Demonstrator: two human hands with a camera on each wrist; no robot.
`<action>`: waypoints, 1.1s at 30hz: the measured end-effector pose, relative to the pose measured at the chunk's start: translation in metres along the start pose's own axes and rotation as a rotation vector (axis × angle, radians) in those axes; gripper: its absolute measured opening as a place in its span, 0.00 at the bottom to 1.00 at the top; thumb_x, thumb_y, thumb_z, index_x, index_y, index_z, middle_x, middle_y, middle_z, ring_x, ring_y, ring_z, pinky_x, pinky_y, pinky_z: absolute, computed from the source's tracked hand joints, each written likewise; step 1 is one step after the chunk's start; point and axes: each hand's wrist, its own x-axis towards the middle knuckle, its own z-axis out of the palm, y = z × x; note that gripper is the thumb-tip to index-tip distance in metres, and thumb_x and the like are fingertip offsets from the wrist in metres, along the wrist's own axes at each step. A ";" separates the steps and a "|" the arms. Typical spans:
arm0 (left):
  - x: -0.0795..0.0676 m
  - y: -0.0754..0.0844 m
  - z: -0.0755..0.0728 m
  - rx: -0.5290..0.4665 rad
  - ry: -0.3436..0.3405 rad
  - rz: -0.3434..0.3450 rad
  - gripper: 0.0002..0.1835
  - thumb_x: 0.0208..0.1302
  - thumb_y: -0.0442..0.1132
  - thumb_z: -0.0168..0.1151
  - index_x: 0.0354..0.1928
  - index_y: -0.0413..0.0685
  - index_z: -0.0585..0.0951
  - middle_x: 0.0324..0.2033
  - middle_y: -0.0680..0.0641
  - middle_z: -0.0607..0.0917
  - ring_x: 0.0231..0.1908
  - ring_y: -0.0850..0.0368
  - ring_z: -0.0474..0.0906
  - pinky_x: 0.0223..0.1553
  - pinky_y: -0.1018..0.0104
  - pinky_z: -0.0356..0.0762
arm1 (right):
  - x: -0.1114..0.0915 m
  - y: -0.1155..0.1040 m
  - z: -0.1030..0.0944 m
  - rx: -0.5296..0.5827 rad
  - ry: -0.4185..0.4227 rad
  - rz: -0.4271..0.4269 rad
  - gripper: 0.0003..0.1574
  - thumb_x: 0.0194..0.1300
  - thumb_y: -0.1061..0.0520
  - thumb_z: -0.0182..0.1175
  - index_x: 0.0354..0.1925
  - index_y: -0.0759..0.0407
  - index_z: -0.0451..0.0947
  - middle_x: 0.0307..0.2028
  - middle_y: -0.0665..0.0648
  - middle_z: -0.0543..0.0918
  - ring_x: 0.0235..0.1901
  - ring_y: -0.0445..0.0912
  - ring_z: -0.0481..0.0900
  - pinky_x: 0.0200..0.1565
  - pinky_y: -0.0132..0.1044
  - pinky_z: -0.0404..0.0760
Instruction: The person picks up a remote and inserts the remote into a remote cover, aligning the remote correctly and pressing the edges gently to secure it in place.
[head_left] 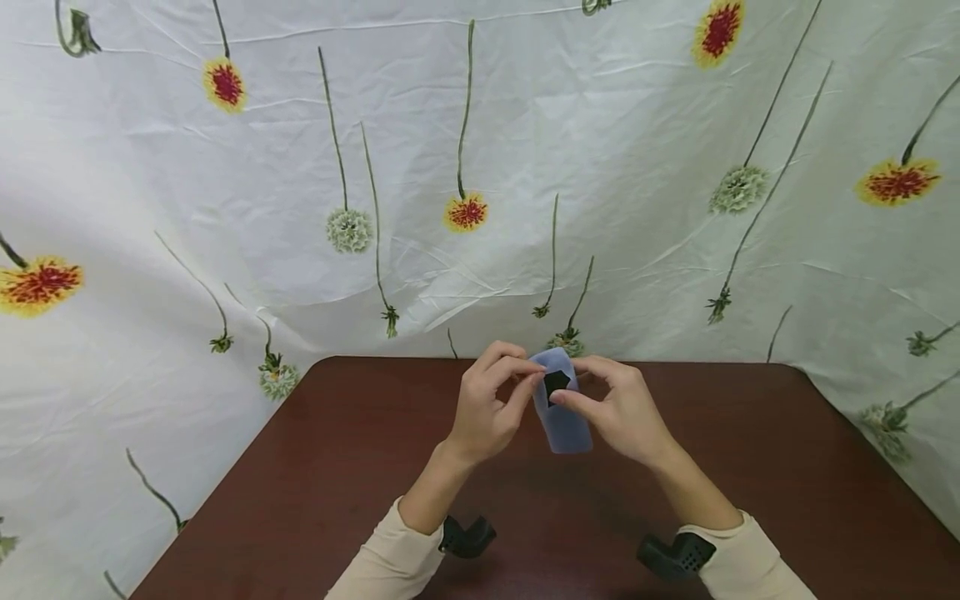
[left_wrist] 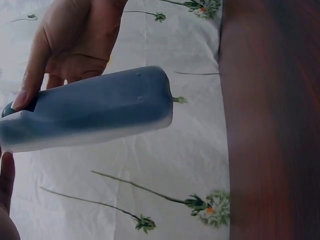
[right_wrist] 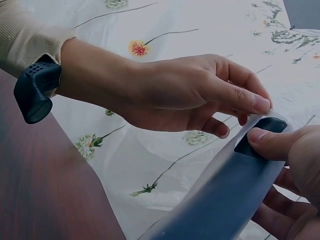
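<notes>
Both hands hold a long, soft-looking translucent blue cover (head_left: 567, 430) above the table. A black piece (head_left: 556, 382) shows at its upper end. My left hand (head_left: 487, 404) pinches the cover's upper edge between thumb and fingertips. From the other side, my right hand (head_left: 628, 414) grips it, its thumb lying on the black piece and its fingers behind. In the left wrist view, the rounded far end of the cover (left_wrist: 107, 102) bears two small bumps. Frosted edges surround the black piece (right_wrist: 273, 124) in the right wrist view.
The dark reddish-brown table (head_left: 337, 467) has rounded far corners. Behind it hangs a white cloth (head_left: 600, 125) printed with flowers and stems. Black devices are worn on the left wrist (head_left: 468, 537) and right wrist (head_left: 675, 557), below cream sleeves.
</notes>
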 end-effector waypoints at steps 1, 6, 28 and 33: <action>-0.001 0.000 0.000 -0.013 0.002 -0.032 0.10 0.63 0.22 0.68 0.45 0.38 0.84 0.40 0.44 0.79 0.33 0.54 0.77 0.32 0.67 0.79 | 0.000 0.000 0.000 0.019 -0.002 0.024 0.20 0.59 0.62 0.77 0.51 0.60 0.86 0.41 0.51 0.87 0.38 0.45 0.85 0.38 0.43 0.85; -0.003 0.000 -0.004 -0.138 -0.069 -0.304 0.23 0.64 0.26 0.70 0.61 0.39 0.79 0.47 0.44 0.81 0.43 0.50 0.82 0.37 0.60 0.84 | 0.000 -0.001 -0.003 0.162 0.008 0.100 0.19 0.61 0.66 0.75 0.51 0.63 0.84 0.42 0.56 0.86 0.36 0.49 0.87 0.39 0.43 0.86; -0.004 -0.004 -0.010 -0.519 -0.303 -0.619 0.14 0.74 0.30 0.61 0.58 0.31 0.82 0.51 0.42 0.87 0.51 0.52 0.82 0.54 0.57 0.79 | 0.000 0.004 -0.009 0.116 -0.070 0.150 0.23 0.52 0.61 0.82 0.43 0.59 0.81 0.35 0.54 0.83 0.31 0.49 0.85 0.36 0.41 0.85; -0.001 -0.002 -0.013 -0.455 -0.318 -0.591 0.12 0.73 0.30 0.62 0.55 0.35 0.84 0.49 0.45 0.87 0.49 0.51 0.83 0.51 0.56 0.81 | -0.001 0.001 -0.013 0.111 -0.096 0.089 0.23 0.55 0.61 0.80 0.48 0.60 0.83 0.37 0.52 0.86 0.33 0.47 0.86 0.37 0.41 0.85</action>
